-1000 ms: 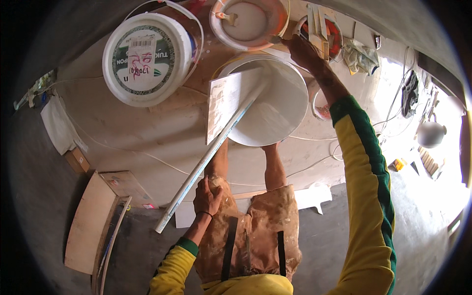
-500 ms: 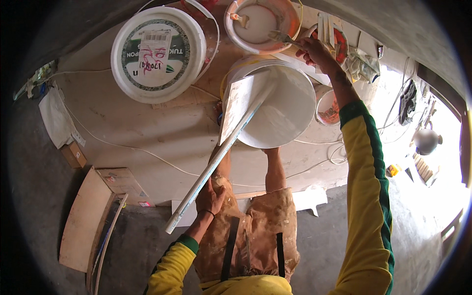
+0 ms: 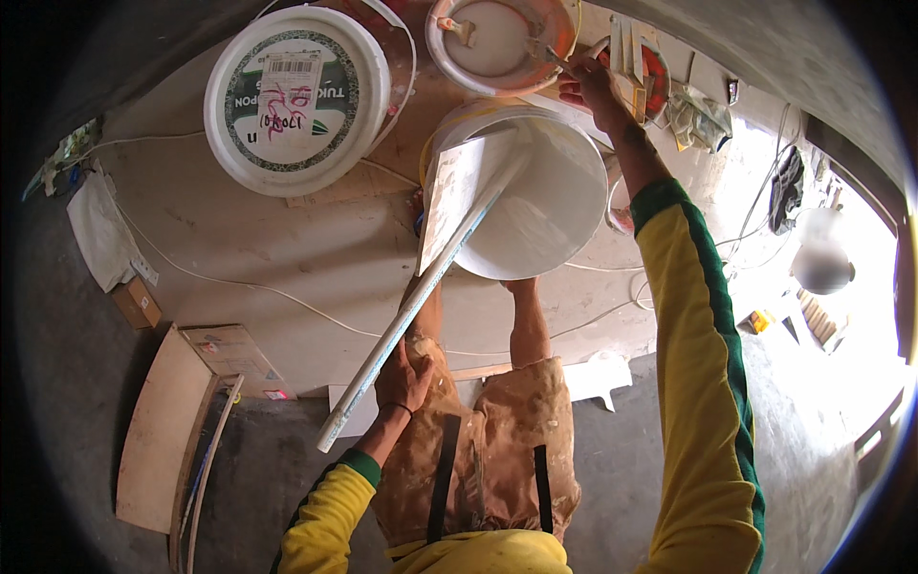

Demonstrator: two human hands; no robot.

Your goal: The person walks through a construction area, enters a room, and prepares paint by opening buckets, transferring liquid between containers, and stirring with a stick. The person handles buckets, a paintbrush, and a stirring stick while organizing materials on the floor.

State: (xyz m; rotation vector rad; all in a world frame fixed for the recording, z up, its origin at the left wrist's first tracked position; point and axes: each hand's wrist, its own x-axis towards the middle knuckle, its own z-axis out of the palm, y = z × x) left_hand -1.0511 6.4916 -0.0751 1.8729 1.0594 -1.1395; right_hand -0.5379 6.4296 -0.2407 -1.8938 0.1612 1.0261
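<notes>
My right hand (image 3: 595,91) is closed on a paintbrush (image 3: 559,60), held at the near right rim of a round orange-stained tub (image 3: 437,59). The tub holds a whitish liquid, and a second brush (image 3: 459,32) rests at its left side. My left hand (image 3: 404,381) lies on my left thigh by the knee, thumb apart from the fingers. A long pale pole (image 3: 382,349) crosses in front of it and hides some fingers. The pole leans into a large white bucket (image 3: 564,234) between my shins and the tub, beside a flat whitish board (image 3: 449,196).
A lidded white bucket (image 3: 215,96) stands at the far left. An orange-stained container (image 3: 658,72) with flat strips across it sits beyond my right hand. Thin cables (image 3: 258,285) cross the board underfoot. Bent panels (image 3: 163,430) lie at the lower left.
The view has shifted slightly, so most things sit a little higher and farther left. The brush in my right hand stays by the tub's rim. My left hand remains on the thigh.
</notes>
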